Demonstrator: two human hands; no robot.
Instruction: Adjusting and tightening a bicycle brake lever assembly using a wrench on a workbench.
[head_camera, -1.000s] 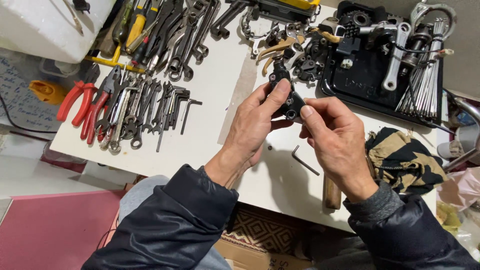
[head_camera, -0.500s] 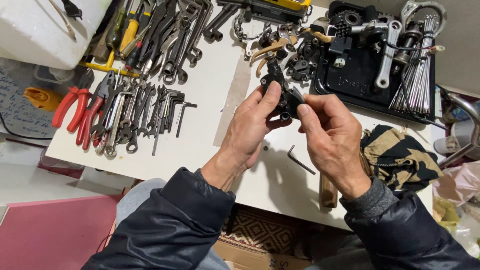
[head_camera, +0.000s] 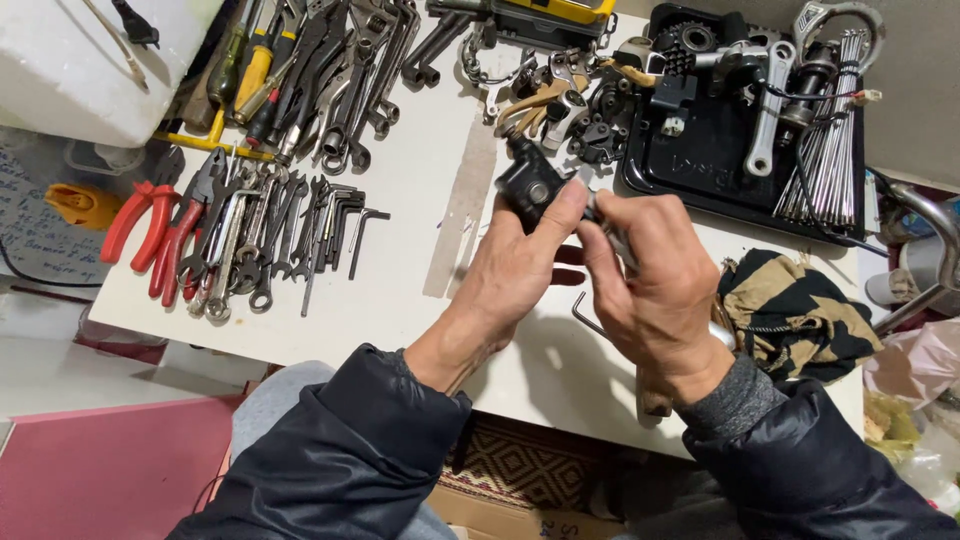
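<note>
Left hand (head_camera: 515, 265) is gripping a black part (head_camera: 530, 188) above the table (head_camera: 420, 190), thumb on top. Right hand (head_camera: 650, 275) is pinching a thin tool at it; tip hidden. Risk: tool slipping, part dropping among loose hex keys (head_camera: 340, 225).

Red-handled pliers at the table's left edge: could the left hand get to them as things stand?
Probably yes, but not at once: the left hand is gripping a small black part. The white tabletop between it and the red-handled pliers holds only flat-lying wrenches.
</note>
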